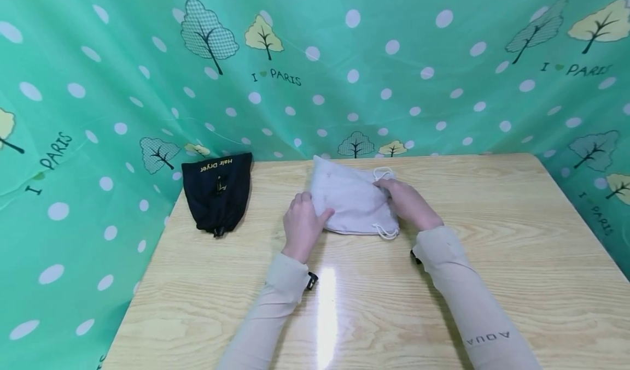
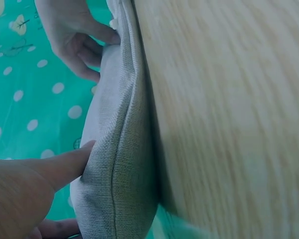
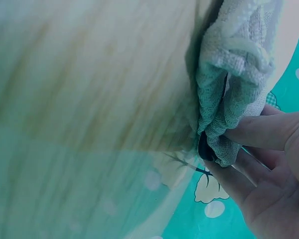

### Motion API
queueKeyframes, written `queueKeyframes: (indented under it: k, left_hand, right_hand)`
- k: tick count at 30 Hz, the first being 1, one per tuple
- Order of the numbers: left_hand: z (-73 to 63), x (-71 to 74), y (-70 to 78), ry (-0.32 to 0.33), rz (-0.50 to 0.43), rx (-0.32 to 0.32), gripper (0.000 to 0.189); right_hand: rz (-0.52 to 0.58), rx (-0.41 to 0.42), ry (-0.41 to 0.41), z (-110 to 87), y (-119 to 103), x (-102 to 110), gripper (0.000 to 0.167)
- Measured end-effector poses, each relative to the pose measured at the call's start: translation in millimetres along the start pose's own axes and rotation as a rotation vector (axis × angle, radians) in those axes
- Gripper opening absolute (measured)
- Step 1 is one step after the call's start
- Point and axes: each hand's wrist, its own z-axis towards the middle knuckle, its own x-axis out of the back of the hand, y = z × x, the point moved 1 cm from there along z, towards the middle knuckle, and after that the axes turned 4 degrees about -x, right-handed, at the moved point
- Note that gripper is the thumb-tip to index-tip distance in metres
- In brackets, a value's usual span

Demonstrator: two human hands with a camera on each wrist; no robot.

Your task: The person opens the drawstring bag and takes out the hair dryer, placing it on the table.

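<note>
A pale grey drawstring bag (image 1: 351,198) lies on the wooden table, its mouth toward the right and white cord loops at both sides of that end. Its seamed side fills the middle of the left wrist view. My left hand (image 1: 302,223) holds the bag's left end, thumb over the cloth and the other fingers along the edge. At the mouth, my right hand (image 1: 408,201) pinches the gathered rim (image 3: 224,144) between thumb and fingers. A narrow dark gap shows there in the right wrist view; the bag's contents are hidden.
A black drawstring pouch (image 1: 219,192) with gold "Hair Dryer" lettering lies at the table's back left corner. Green polka-dot cloth (image 1: 315,86) hangs behind the table and at both sides. The bag is near the table's (image 1: 467,206) back edge.
</note>
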Motion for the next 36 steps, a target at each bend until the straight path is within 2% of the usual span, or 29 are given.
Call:
queueKeyframes:
  k: [11, 18, 21, 26, 31, 36]
  left_hand:
    - [-0.9, 1.0, 5.6, 0.002, 0.020, 0.003, 0.073]
    - [0.0, -0.3, 7.2, 0.020, 0.035, -0.019, 0.071]
    - [2.9, 2.7, 1.5, -0.007, -0.013, -0.010, 0.067]
    - [11.9, 11.0, -16.4, -0.080, -0.176, 0.026, 0.061]
    - [22.4, 15.5, -29.8, -0.112, -0.261, 0.074, 0.060]
    - [33.3, 14.0, -36.2, -0.138, -0.319, 0.122, 0.050]
  right_hand:
    - [0.006, 0.008, -0.006, -1.4, 5, 4, 0.051]
    - [0.002, 0.004, -0.014, 0.0, 7, 7, 0.051]
    - [-0.042, 0.028, -0.011, -1.4, 8, 11, 0.054]
    - [-0.112, 0.033, -0.004, -7.4, 17, 25, 0.055]
    - [-0.094, -0.026, -0.034, -14.2, 28, 33, 0.051]
    - [-0.079, -0.056, -0.062, -18.3, 38, 30, 0.047]
